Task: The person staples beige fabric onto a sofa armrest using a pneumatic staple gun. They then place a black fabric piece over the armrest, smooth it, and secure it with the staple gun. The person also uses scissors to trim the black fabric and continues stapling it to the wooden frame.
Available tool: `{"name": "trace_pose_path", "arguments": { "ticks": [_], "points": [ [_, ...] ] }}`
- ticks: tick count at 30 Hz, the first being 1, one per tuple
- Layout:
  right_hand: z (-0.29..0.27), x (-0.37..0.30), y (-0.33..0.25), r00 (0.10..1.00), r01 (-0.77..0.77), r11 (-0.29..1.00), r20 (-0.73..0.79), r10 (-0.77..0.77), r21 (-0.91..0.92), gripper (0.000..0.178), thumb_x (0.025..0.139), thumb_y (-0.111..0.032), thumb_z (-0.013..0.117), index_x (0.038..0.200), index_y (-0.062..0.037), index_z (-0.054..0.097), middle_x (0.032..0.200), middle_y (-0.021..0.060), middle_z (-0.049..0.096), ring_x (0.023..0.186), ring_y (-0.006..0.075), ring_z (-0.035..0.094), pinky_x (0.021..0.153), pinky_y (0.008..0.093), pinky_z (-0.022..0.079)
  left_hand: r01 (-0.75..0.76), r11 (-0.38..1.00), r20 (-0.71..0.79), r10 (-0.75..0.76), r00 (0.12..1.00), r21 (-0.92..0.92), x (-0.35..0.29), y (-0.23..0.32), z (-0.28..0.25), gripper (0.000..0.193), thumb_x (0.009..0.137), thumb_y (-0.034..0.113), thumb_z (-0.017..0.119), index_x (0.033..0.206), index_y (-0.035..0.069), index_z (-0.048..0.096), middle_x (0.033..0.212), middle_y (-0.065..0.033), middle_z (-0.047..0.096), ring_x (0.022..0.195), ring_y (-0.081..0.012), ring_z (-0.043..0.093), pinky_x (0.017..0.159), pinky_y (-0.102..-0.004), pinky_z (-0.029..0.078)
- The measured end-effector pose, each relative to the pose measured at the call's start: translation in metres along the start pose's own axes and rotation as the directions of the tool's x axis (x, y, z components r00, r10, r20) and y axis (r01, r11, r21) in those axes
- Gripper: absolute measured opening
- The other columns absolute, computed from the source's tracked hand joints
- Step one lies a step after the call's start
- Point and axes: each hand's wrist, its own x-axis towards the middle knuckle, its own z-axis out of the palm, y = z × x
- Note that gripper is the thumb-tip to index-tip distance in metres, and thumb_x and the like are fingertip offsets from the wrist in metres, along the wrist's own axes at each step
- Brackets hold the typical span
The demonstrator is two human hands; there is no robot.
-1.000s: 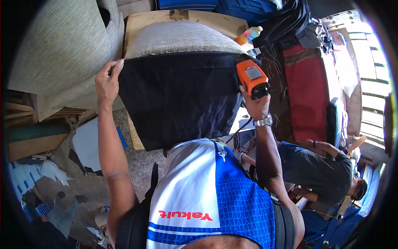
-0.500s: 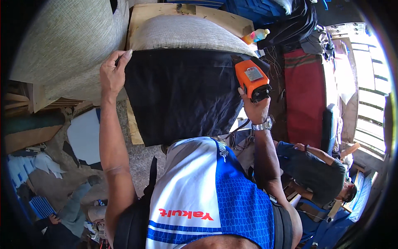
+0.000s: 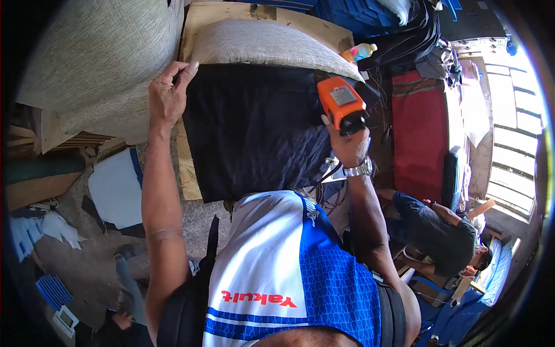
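Note:
A black cloth (image 3: 254, 127) hangs toward me from the edge of a grey woven upholstered piece (image 3: 266, 43). At the cloth's upper left corner, my left hand (image 3: 169, 95) pinches its edge between thumb and fingers. My right hand (image 3: 348, 141) is closed round an orange staple gun (image 3: 341, 101) with a dark rear end. The gun's front end lies at the seam between black cloth and grey fabric, toward the right; its tip is hidden by its body. A dark cord or hose trails below my right hand.
A plywood board (image 3: 208, 11) lies under the grey piece. Beside its right end is a bottle (image 3: 359, 52) of orange liquid. A large grey upholstered piece (image 3: 104, 63) stands at left. A co-worker (image 3: 436, 231) is at right, near a red panel (image 3: 419, 139); another person's hand (image 3: 122, 320) shows lower left.
My right hand has moved the staple gun left along the seam. My left hand still pinches the cloth corner, which sits slightly farther right in view. The person at lower left has shifted down.

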Motion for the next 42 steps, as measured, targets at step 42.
{"name": "trace_pose_path", "arguments": {
  "ticks": [42],
  "points": [
    [0.061,-0.003,-0.09,0.978,0.058,0.998,0.201,-0.06,0.012,0.049,0.072,-0.019,0.078,0.118,-0.0119,0.063,0.083,0.0144,0.072,0.078,0.0342,0.071,0.068,0.0421,0.058,-0.045,0.999,0.047,0.045,0.998,-0.002,0.01,-0.014,-0.002,0.029,0.096,0.03,0.063,0.093,0.002,0.068,0.077,-0.0161,0.065,0.068,-0.0242,0.06,0.068,-0.035,0.047]
  ]
}}
